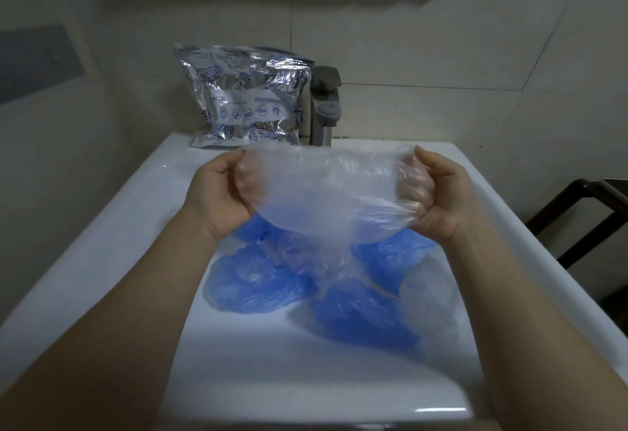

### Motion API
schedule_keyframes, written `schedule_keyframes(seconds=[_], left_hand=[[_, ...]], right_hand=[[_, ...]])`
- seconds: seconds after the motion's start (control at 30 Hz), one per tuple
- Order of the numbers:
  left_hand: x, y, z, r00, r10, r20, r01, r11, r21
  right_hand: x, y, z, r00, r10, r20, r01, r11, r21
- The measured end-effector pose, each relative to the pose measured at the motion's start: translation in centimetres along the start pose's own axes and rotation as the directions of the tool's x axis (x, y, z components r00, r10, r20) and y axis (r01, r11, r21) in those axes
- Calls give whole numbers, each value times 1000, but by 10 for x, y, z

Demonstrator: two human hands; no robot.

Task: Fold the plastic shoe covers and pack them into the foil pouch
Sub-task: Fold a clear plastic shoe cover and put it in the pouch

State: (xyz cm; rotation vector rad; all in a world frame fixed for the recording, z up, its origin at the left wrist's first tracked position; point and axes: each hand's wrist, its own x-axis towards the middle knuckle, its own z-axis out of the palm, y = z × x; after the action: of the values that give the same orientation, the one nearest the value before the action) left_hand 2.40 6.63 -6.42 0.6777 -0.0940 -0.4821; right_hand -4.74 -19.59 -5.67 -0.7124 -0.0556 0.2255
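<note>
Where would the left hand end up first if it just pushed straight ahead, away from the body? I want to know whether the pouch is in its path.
Most likely the foil pouch. The left hand, gripping one end of the clear shoe cover, sits just before it, with only the sink's back ledge between. Depth is unclear.

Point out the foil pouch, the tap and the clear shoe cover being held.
foil pouch [243, 100]: head view, printed front.
tap [325, 104]: head view, spout.
clear shoe cover [326, 189]: head view, stretched middle.

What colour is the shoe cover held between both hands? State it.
Clear, colourless plastic: the shoe cover, in the head view, unlike the blue ones below.
</note>
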Motion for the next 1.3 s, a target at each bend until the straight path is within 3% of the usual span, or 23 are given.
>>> schedule_keyframes(seconds=[0.1, 0.17, 0.27, 0.33, 0.4, 0.5, 0.57, 0.63, 0.73, 0.83, 0.9, 1.0, 1.07, 1.1, 1.13, 1.17, 1.2, 1.23, 1.27, 1.3], left_hand=[[-8, -6, 14, 997, 5, 74, -10, 998, 70], [-11, -12, 19, 994, -5, 107, -6, 995, 99], [-13, -15, 17, 983, 45, 176, -60, 995, 81], [-13, -18, 18, 975, 96, 202, -135, 972, 192], [-12, -21, 21, 977, 143, 160, -186, 937, 297], [-8, -22, 19, 966, 187, 179, -241, 901, 360], [-2, -16, 11, 971, 197, 134, -236, 871, 430], [4, -12, 1, 977, 185, 104, -211, 782, 586], [2, -17, 1, 982, 158, 107, -184, 642, 744], [-3, -27, 9, 945, 276, 178, -288, 435, 853], [-6, -30, 13, 929, 305, 208, -334, 451, 828], [-6, -33, 18, 901, 352, 253, -387, 388, 836], [-8, -38, 27, 875, 408, 259, -399, 305, 865], [-10, -41, 33, 873, 427, 236, -394, 333, 857], [-13, -43, 39, 892, 414, 184, -378, 456, 806], [-19, -44, 48, 929, 348, 125, -335, 649, 683], [-22, -44, 56, 966, 238, 100, -255, 820, 513], [-24, -44, 61, 984, 134, 119, -170, 911, 375], [-26, -44, 66, 985, 55, 164, -105, 943, 315], [-27, -45, 69, 978, 12, 210, -83, 940, 331]], right_hand=[[-5, 8, 1, 998, -3, -57, -5, 991, -134], [-7, 12, 0, 994, 31, -104, -63, 946, -318], [-5, 17, 2, 972, 89, -215, -215, 698, -683], [0, 21, 4, 930, -53, -365, -293, 492, -820], [2, 24, 3, 890, -159, -427, -332, 415, -847], [-1, 19, 2, 908, -50, -416, -280, 667, -691], [-4, 12, 0, 941, -18, -339, -157, 861, -483], [-2, 6, -7, 976, -47, -214, -16, 960, -280], [4, 8, -16, 995, -99, 30, 101, 991, -82], [10, 10, -15, 979, -104, 177, 93, 993, 68], [10, 5, -16, 973, -138, 187, 108, 981, 163], [0, -14, -2, 950, -243, 196, 219, 966, 135], [-10, -26, 20, 908, -385, 162, 397, 916, -48], [-18, -30, 34, 862, -493, 118, 507, 835, -212], [-26, -30, 48, 784, -609, 119, 595, 684, -423], [-34, -28, 63, 691, -697, 194, 623, 437, -649], [-40, -23, 77, 642, -689, 337, 561, 122, -818], [-43, -16, 85, 667, -577, 472, 451, -192, -872], [-44, -7, 88, 742, -435, 510, 331, -423, -843], [-41, 1, 89, 814, -340, 470, 236, -546, -804]])
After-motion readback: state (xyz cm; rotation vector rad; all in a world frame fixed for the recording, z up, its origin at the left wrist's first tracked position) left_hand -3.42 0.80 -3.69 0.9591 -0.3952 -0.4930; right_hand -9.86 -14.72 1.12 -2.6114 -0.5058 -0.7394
